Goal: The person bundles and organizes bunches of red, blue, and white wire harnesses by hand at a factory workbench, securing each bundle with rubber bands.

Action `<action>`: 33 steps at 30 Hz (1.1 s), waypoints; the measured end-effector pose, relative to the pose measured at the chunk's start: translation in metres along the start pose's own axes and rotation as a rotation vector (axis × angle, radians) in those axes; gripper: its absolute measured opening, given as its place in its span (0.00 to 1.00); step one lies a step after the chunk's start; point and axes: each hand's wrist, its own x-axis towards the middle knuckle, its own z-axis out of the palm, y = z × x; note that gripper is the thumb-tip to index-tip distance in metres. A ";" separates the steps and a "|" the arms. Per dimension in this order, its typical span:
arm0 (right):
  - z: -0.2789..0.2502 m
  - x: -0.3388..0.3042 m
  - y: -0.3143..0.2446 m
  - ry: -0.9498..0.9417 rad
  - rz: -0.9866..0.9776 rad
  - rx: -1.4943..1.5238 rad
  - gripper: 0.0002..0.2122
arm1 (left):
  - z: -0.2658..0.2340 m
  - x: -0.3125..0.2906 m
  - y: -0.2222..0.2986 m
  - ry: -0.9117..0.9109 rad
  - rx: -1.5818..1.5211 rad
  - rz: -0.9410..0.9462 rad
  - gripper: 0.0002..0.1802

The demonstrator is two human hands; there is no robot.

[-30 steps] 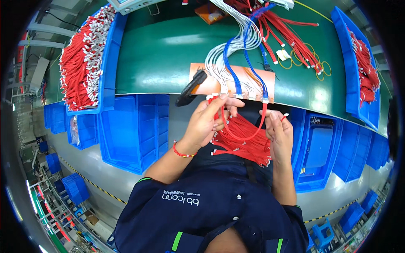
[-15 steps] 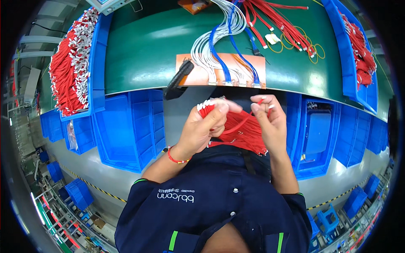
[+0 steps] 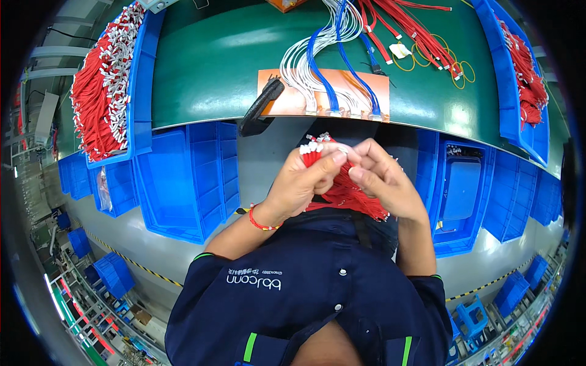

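Note:
My left hand point(image 3: 299, 183) is closed around a bundle of red cables point(image 3: 311, 158), whose white connectors stick out above the thumb. My right hand point(image 3: 390, 180) meets the left fingertips in a pinch on a red cable, mostly covered by the fingers. A small white end shows between the two hands. Below and behind them, a heap of more red cables point(image 3: 357, 200) with white connectors lies across my lap.
Ahead is a green worktable point(image 3: 207, 73) bearing an orange board point(image 3: 287, 107) with white and blue wires, a black clamp-like piece point(image 3: 262, 107) and loose red cables point(image 3: 421, 36). Blue bins of red cables flank it, left point(image 3: 141, 91) and right point(image 3: 508, 91). Other blue bins point(image 3: 165, 189) sit below.
My right hand has moved left, bringing the red cable from beside the bundle to the left fingertips. The left hand has shifted slightly right, still holding the bundle.

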 end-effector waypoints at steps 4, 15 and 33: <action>-0.011 -0.012 -0.012 0.101 0.081 -0.230 0.06 | -0.007 0.005 0.007 0.188 -0.106 0.164 0.12; -0.046 -0.030 0.014 0.313 -0.356 0.180 0.08 | -0.016 0.020 -0.002 0.384 0.098 0.320 0.12; -0.016 0.023 0.004 0.522 -0.302 -0.291 0.11 | -0.023 0.009 0.024 0.209 -0.049 0.086 0.20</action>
